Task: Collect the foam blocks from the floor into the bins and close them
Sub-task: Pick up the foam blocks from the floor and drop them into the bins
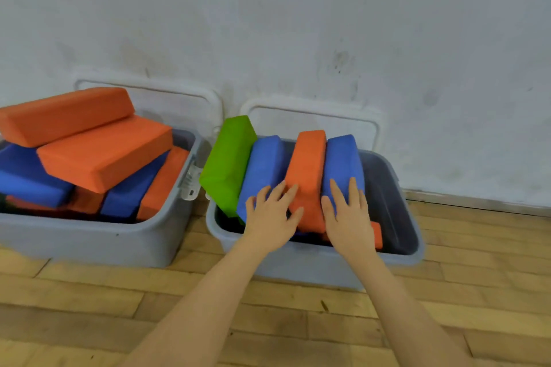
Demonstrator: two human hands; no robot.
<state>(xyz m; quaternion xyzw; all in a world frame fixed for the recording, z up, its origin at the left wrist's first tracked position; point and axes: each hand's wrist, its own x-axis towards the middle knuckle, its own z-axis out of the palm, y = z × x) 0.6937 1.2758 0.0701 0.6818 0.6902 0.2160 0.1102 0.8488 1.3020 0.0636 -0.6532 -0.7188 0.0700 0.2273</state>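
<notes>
Two grey bins stand against the wall. The right bin (pixel 402 217) holds blocks standing on edge: a green block (pixel 228 164), a blue block (pixel 264 167), an orange block (pixel 308 170) and another blue block (pixel 343 164). My left hand (pixel 271 217) rests with spread straight fingers on the first blue block and the orange block. My right hand (pixel 348 217) lies flat on the orange block and the second blue block. The left bin (pixel 89 241) is heaped with orange blocks (pixel 101 152) and blue blocks (pixel 26 179) rising above its rim.
Both bins' white lids (pixel 316 119) lean open against the white wall behind them. A latch (pixel 190 182) hangs on the left bin's right side. Wooden plank floor (pixel 89 307) stretches in front, with no loose blocks visible on it.
</notes>
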